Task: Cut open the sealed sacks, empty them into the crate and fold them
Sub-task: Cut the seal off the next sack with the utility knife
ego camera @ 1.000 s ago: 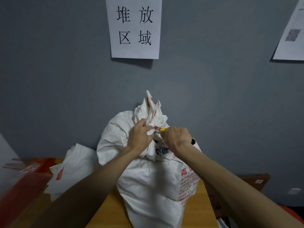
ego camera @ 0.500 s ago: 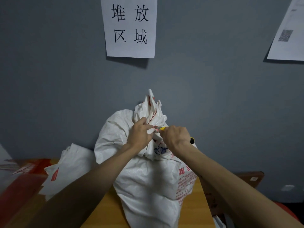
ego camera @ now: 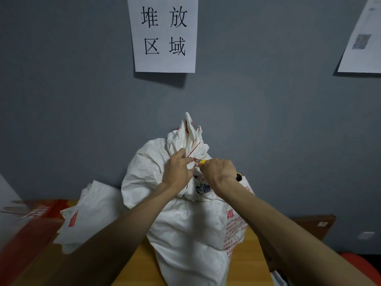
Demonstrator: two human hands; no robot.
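left hand (ego camera: pixel 178 170) pinches the tied neck of the white woven plastic sack (ego camera: pixel 185 223), right hand (ego camera: pixel 218 172) grips the yellow-handled cutter (ego camera: pixel 203 161) just beside it: if it slips off the thin red string (ego camera: pixel 193 150), I'd likely nick my left fingers.

A paper sign (ego camera: pixel 165 34) with black characters hangs on the grey wall (ego camera: pixel 61 100). A second sheet (ego camera: pixel 362 42) occupies its upper right corner.

wall (ego camera: pixel 82 104): grey-blue, straight ahead of me
sign (ego camera: pixel 165 65): white, four black characters, high on wall
second sheet (ego camera: pixel 362 60): upper right, blurred square print
table (ego camera: pixel 142 271): yellow wood before me
cardboard (ego camera: pixel 313 223): brown, beyond table's right edge
light: dim
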